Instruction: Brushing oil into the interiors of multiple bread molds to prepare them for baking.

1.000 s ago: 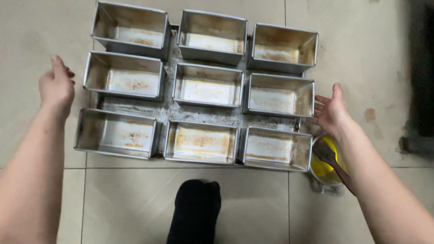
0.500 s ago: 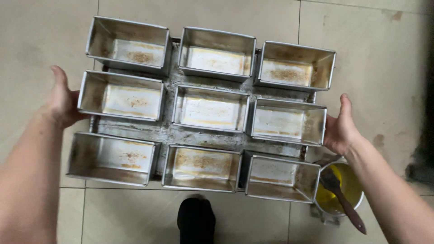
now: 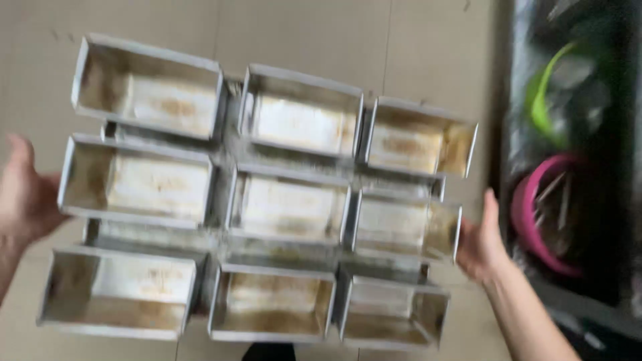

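A metal tray carries several empty rectangular loaf tins with greasy, crumb-stained bottoms, set in three rows of three. It is lifted off the tiled floor and tilted. My left hand grips the tray's left side beside the middle-row tin. My right hand grips the right side beside the middle-row right tin. The picture is blurred by motion.
Pale floor tiles lie beneath the tray. At the right is a dark area with a pink round container and a green curved object. A dark shoe tip shows at the bottom edge.
Both hands closed on the tray's sides and lifted it. The tray and view swung toward the right, and the small pot of yellow oil with its brush left the view.
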